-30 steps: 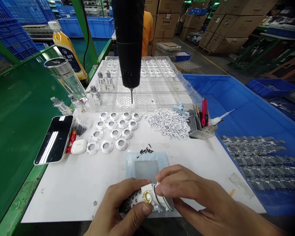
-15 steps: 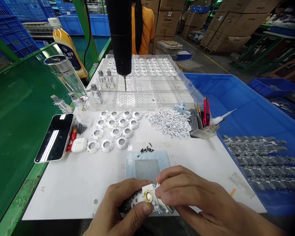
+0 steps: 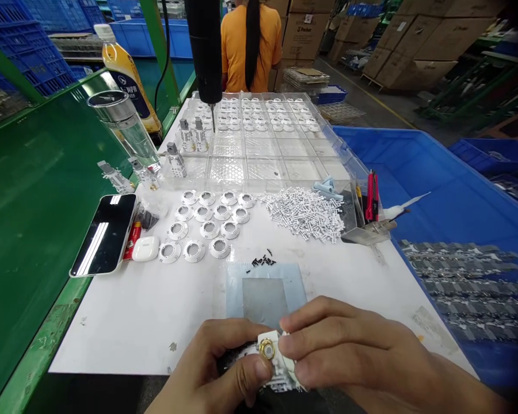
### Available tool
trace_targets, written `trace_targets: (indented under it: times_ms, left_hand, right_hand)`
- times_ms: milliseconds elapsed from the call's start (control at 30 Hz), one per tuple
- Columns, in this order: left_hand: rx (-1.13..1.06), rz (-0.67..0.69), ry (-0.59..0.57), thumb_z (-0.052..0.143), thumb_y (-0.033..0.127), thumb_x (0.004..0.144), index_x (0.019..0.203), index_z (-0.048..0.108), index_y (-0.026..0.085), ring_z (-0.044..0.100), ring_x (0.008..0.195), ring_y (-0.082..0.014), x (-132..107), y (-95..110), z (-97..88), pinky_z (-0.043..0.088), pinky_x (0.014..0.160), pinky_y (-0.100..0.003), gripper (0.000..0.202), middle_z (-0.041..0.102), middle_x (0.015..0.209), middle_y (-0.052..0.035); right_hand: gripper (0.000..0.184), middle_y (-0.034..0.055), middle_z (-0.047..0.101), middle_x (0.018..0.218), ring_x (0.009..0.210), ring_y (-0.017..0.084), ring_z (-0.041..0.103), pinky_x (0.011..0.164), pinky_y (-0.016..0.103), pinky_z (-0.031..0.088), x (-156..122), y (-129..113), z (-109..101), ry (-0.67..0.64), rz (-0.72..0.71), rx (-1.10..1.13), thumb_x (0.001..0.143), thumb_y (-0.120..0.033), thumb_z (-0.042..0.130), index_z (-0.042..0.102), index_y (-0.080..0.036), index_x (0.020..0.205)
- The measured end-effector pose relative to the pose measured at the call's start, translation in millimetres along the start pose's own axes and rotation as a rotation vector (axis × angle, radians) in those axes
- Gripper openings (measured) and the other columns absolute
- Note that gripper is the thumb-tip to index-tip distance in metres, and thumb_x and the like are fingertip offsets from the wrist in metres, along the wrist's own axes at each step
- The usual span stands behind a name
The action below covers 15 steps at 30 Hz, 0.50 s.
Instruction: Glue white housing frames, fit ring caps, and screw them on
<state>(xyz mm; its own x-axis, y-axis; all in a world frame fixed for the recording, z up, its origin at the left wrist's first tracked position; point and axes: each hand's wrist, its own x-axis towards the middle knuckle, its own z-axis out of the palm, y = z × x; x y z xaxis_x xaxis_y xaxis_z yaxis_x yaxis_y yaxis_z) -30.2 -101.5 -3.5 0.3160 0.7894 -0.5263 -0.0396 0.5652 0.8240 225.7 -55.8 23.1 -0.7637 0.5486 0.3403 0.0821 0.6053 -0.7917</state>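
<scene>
Between the left hand [image 3: 218, 359] and the right hand [image 3: 358, 351], a white assembly [image 3: 280, 376] is held over the near edge of the table. It is gripped by the left hand, which is closed firmly around its body, the thumb laid against the side. Its other end is grasped by the bent fingers of the right hand; the right thumb is hidden.

The blue bin [image 3: 384, 155] is placed at the right of the white table [image 3: 125, 322], and the clear tray [image 3: 263, 167] is set at the far end. A black driver [image 3: 205, 63] hangs above; its tip is now seen farther back against the tray, but whether it has swung or only the view has shifted cannot be told.

The main change is found in the held assembly: it has been turned a little, so more of its ribbed side is shown and its round rim [image 3: 290, 365] is more covered. By this, the piece is judged to be under adjustment, not yet released.

White rings [image 3: 193, 259] are laid in rows, untouched. Small black pieces [image 3: 263, 260] are left loose by the blue sheet [image 3: 235, 293].
</scene>
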Motion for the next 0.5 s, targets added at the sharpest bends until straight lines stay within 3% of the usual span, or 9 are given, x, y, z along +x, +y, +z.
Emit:
trace_targets:
  times_ms: [200, 300, 367, 500]
  left_hand:
    - [-0.213, 0.033, -0.156, 0.08, 0.047, 0.086, 0.116, 0.073, 0.025, 0.068, 0.082, -0.0189, 8.2, -7.6, -4.9, 0.053, 0.074, -0.031, 0.038, 0.076, 0.101, -0.0042]
    - [-0.299, 0.18, -0.203, 0.084, 0.044, 0.083, 0.131, 0.066, 0.031, 0.067, 0.091, -0.0194, 12.3, -0.5, -5.9, 0.05, 0.08, -0.028, 0.053, 0.073, 0.105, -0.0028]
    - [-0.325, 0.238, -0.207, 0.084, 0.044, 0.082, 0.143, 0.057, 0.034, 0.066, 0.09, -0.0193, 15.4, 3.8, -5.2, 0.049, 0.08, -0.028, 0.067, 0.072, 0.104, -0.0027]
    - [-0.32, 0.199, -0.163, 0.087, 0.05, 0.077, 0.151, 0.047, 0.036, 0.067, 0.104, -0.0271, 18.8, 4.3, 0.4, 0.049, 0.091, -0.035, 0.085, 0.073, 0.119, -0.0065]
  right_hand:
    - [0.064, 0.0054, 0.065, 0.14, 0.134, 0.018, 0.059, 0.108, 0.03, 0.056, -3.5, -1.5, -4.7, 0.004, 0.12, -0.065, 0.092, -0.001, 0.064, 0.046, -0.031, 0.145]
    - [0.073, 0.0045, 0.052, 0.156, 0.142, 0.022, 0.052, 0.114, 0.034, 0.051, -8.9, -5.6, 0.4, 0.11, 0.293, -0.157, 0.09, -0.017, 0.074, 0.039, -0.038, 0.15]
    - [0.08, 0.0052, 0.049, 0.158, 0.144, 0.028, 0.049, 0.114, 0.039, 0.05, -9.7, -7.7, 11.4, 0.162, 0.395, -0.1, 0.084, -0.033, 0.082, 0.039, -0.04, 0.151]
    - [0.068, 0.0019, 0.069, 0.137, 0.118, 0.025, 0.072, 0.092, 0.029, 0.064, 2.4, -8.9, 43.8, 0.339, 0.486, 0.208, 0.086, -0.039, 0.079, 0.047, -0.045, 0.145]
